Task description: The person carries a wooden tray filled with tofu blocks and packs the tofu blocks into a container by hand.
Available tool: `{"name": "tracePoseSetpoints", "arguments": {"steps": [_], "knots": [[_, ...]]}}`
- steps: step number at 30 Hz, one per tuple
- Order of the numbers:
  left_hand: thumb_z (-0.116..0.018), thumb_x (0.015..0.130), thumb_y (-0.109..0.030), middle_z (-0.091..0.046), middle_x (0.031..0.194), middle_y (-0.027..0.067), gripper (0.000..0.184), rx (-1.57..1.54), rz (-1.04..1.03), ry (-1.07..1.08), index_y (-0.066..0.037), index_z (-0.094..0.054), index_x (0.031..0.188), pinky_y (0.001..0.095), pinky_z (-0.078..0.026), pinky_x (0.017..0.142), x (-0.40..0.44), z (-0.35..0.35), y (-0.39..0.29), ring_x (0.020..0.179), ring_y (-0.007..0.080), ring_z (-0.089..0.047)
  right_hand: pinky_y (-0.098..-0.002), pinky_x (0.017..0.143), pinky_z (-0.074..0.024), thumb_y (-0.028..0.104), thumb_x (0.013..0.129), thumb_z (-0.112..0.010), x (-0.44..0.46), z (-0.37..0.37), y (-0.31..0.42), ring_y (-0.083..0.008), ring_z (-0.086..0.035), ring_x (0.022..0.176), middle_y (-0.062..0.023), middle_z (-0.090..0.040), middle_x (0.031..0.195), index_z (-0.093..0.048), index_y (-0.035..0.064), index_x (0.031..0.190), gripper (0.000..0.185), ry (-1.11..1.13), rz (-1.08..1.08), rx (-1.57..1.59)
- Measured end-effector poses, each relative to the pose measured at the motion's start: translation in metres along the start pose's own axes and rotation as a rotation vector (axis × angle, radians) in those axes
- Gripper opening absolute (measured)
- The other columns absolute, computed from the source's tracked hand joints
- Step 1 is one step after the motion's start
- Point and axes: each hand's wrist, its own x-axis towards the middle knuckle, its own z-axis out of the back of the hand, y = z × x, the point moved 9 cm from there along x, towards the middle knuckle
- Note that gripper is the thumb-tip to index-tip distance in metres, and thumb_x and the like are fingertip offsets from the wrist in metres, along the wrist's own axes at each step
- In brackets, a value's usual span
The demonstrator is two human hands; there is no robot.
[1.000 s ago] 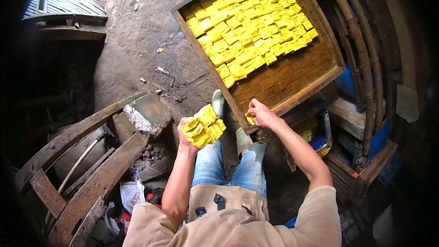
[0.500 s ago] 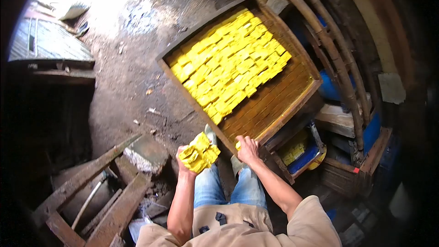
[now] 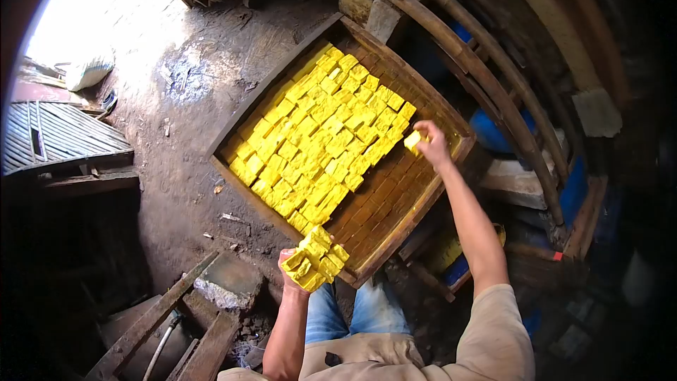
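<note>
A single yellow block (image 3: 414,142) is pinched between fingers and thumb of the right hand (image 3: 433,147), just beside the packed yellow rows (image 3: 303,148) in a wooden tray (image 3: 384,201), while a clutch of blocks (image 3: 317,261) is cradled in the grasp of the left hand (image 3: 290,280) near the tray's closest corner. Row-laying appears to be in hand; careful lining-up against the neighbouring blocks seems called for before release

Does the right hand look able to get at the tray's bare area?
Most likely yes: the right hand, holding a yellow block, appears just over the tray's bare area, and nothing visible blocks its way.
</note>
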Motion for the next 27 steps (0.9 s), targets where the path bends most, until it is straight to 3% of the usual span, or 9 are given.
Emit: {"name": "tracePoseSetpoints", "arguments": {"steps": [3,6,9,10,14,17,20,23,27], "knots": [[-0.052,0.073,-0.042,-0.053,0.131,0.0265,0.079,0.016,-0.015,-0.012,0.004,-0.044,0.137,0.0592,-0.041,0.1,0.031,-0.013,0.013,0.117,0.0505,-0.051,-0.025,0.074,-0.0496,-0.001,0.068,-0.062,0.06,0.009,-0.038,-0.0125,-0.062,0.082,-0.004,-0.065,0.093,-0.063,0.0047,0.109,0.042,-0.07,-0.23,0.041],[-0.053,0.073,-0.043,-0.054,0.129,0.0273,0.078,0.06,-0.061,-0.045,0.002,-0.043,0.137,0.0601,-0.042,0.099,0.056,-0.031,0.019,0.115,0.0515,-0.051,-0.0334,0.081,-0.0503,0.01,0.071,-0.066,0.094,-0.007,-0.057,-0.0217,-0.063,0.087,-0.011,-0.065,0.098,-0.066,0.0025,0.102,0.032,0.006,-0.234,-0.006],[-0.054,0.074,-0.043,-0.055,0.127,0.028,0.078,0.098,-0.106,-0.086,0.0,-0.043,0.138,0.0611,-0.042,0.097,0.076,-0.048,0.022,0.113,0.0524,-0.052,-0.0367,0.091,-0.0475,0.012,0.074,-0.063,0.104,-0.021,-0.067,-0.0296,-0.06,0.101,-0.016,-0.061,0.114,-0.067,0.0029,0.101,0.028,0.023,-0.207,-0.444],[-0.054,0.074,-0.043,-0.055,0.126,0.0283,0.078,0.111,-0.12,-0.096,0.0,-0.042,0.138,0.0615,-0.043,0.097,0.081,-0.055,0.023,0.112,0.0527,-0.052,-0.0411,0.101,-0.0405,0.014,0.077,-0.06,0.101,-0.022,-0.061,-0.0361,-0.05,0.116,-0.0186,-0.05,0.131,-0.066,0.0039,0.107,0.033,0.036,-0.262,-0.454],[-0.056,0.074,-0.043,-0.055,0.124,0.0291,0.078,0.174,-0.186,-0.177,-0.003,-0.04,0.139,0.0629,-0.043,0.095,0.099,-0.078,0.02,0.11,0.0538,-0.053,-0.0448,0.104,-0.0379,0.017,0.077,-0.058,0.081,-0.031,-0.027,-0.0336,-0.046,0.123,-0.0174,-0.046,0.135,-0.063,0.0038,0.116,0.041,-0.023,-0.174,-0.716],[-0.059,0.074,-0.043,-0.055,0.124,0.0291,0.08,0.12,-0.196,-0.097,-0.005,-0.038,0.141,0.0648,-0.043,0.094,0.112,-0.079,0.02,0.109,0.0537,-0.053,-0.0416,0.093,-0.0442,0.013,0.07,-0.066,0.075,-0.029,-0.025,-0.0315,-0.057,0.104,-0.0147,-0.06,0.107,-0.055,0.0043,0.106,0.038,0.02,-0.068,-0.474],[-0.06,0.073,-0.042,-0.054,0.124,0.0294,0.08,0.159,-0.229,-0.08,-0.005,-0.038,0.141,0.066,-0.043,0.094,0.12,-0.083,0.013,0.109,0.0533,-0.053,-0.0321,0.079,-0.0489,0.015,0.069,-0.069,0.089,-0.019,-0.055,-0.019,-0.06,0.088,-0.0079,-0.061,0.093,-0.054,0.0024,0.104,0.041,0.046,-0.247,0.032],[-0.06,0.073,-0.041,-0.054,0.123,0.0291,0.08,0.139,-0.208,-0.05,-0.005,-0.038,0.14,0.0663,-0.043,0.094,0.126,-0.088,0.015,0.109,0.0522,-0.054,-0.0366,0.081,-0.0499,0.022,0.069,-0.067,0.113,-0.021,-0.03,-0.0277,-0.063,0.087,-0.0128,-0.062,0.09,-0.058,0.0012,0.11,0.047,0.045,-0.127,-0.008],[-0.061,0.072,-0.04,-0.054,0.123,0.0289,0.08,0.131,-0.24,-0.11,-0.005,-0.039,0.14,0.0665,-0.043,0.094,0.128,-0.09,0.017,0.108,0.051,-0.054,-0.0412,0.099,-0.0416,0.026,0.078,-0.058,0.127,-0.054,-0.034,-0.0339,-0.052,0.119,-0.0191,-0.053,0.13,-0.062,0.0016,0.118,0.047,0.19,-0.329,-0.42]]}}
